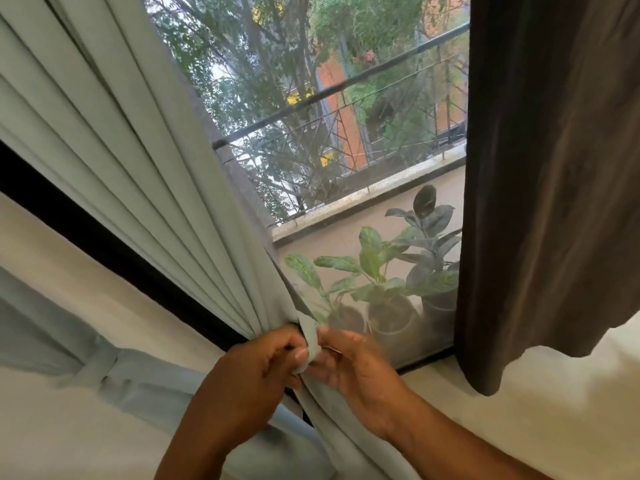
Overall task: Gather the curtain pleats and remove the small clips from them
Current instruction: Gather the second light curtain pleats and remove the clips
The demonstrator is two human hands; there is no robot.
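A pale green curtain (138, 161) hangs in several long pleats that run from the upper left down to a bunch at the lower middle. My left hand (252, 379) grips that bunch of pleats from the left. My right hand (353, 368) pinches the curtain's folded edge (310, 344) from the right, fingertips almost touching the left hand. A small dark spot shows at the top of the bunch beside my left fingers; I cannot tell whether it is a clip.
A dark brown curtain (554, 168) hangs on the right. Behind the mesh window are potted plants (381, 278), a balcony railing (346, 109) and trees. A second pale green curtain (86, 362), tied with a band, lies at the lower left against a white wall.
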